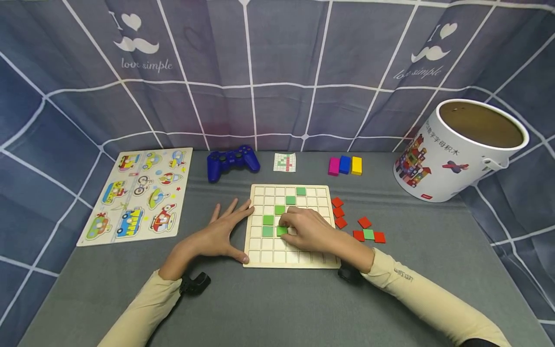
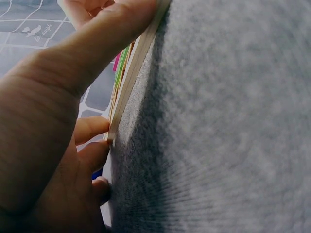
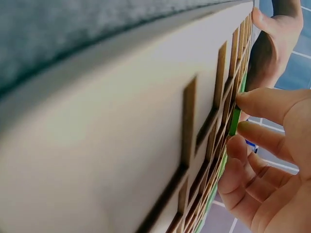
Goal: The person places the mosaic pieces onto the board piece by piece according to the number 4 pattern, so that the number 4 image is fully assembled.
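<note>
1. A grey felt-like table [image 1: 282,303] fills the scene, closed in at the back and both sides by a blue cloth [image 1: 277,72] with white grid lines and "love simple" moustache prints.
2. A pale wooden grid board [image 1: 291,250] lies flat at the middle of the table, with several green tiles set in its squares.
3. The left hand [image 1: 218,233] lies spread wide and flat, fingers and thumb against the board's left edge.
4. The right hand [image 1: 305,229] rests on the board, its fingertips pinching a green tile [image 1: 282,231] at one of the squares near the board's middle.
5. Loose red tiles [image 1: 347,222] lie just right of the board.
6. Farther back sit a blue game controller [image 1: 232,162], a small pattern card [image 1: 284,162] and three coloured blocks [image 1: 344,165].
7. A vehicle puzzle [image 1: 136,195] lies at the left; a white bucket [image 1: 455,154] stands at the right.
</note>
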The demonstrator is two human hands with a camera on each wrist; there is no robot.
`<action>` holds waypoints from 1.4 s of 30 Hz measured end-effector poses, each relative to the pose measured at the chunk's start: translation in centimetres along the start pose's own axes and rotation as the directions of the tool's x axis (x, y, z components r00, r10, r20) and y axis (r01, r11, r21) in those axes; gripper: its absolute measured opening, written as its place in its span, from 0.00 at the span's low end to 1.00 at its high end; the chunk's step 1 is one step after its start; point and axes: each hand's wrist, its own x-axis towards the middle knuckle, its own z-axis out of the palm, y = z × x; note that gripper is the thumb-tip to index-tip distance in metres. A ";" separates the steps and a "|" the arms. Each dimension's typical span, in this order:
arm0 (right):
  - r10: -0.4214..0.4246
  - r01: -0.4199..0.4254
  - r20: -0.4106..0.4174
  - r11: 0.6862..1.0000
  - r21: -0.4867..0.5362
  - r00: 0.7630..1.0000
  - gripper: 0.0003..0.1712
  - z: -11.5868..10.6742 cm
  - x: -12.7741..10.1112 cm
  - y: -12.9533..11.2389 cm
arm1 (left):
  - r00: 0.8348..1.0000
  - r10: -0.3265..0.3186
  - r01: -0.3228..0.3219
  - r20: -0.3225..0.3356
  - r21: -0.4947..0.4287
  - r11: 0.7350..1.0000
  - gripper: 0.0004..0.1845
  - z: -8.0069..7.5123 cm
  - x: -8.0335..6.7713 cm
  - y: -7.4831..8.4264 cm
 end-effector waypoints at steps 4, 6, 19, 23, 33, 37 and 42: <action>0.011 -0.011 0.025 1.000 0.007 1.000 0.07 0.1 0.3 -0.1 | 1.000 -0.002 0.002 0.003 0.001 1.000 0.70 0.1 0.0 0.0; 0.019 -0.019 0.033 1.000 0.008 0.999 0.08 0.1 0.4 -0.2 | 1.000 0.000 0.000 0.003 0.003 1.000 0.70 0.1 0.0 0.0; 0.040 -0.039 -0.027 0.999 0.016 0.999 0.04 -1.4 -1.9 0.5 | 1.000 -0.002 0.002 0.000 -0.005 1.000 0.70 -0.1 0.1 0.3; 0.063 -0.063 -0.070 0.998 0.011 0.996 0.06 -2.5 -3.9 1.2 | 1.000 0.002 -0.002 -0.008 -0.003 1.000 0.70 -0.1 0.0 0.3; 0.175 -0.179 -0.122 0.984 -0.016 0.977 0.04 -5.4 -9.5 3.7 | 1.000 -0.016 0.016 -0.002 -0.002 1.000 0.69 -0.1 -0.1 0.0; 0.213 -0.220 -0.148 0.975 -0.033 0.966 0.06 -6.2 -11.4 4.7 | 1.000 -0.002 0.002 0.000 -0.006 1.000 0.69 -0.1 0.0 0.1; 0.262 -0.276 -0.159 0.959 -0.070 0.952 0.07 -6.8 -13.4 5.6 | 1.000 0.002 -0.002 -0.003 -0.002 1.000 0.70 -0.1 0.0 0.1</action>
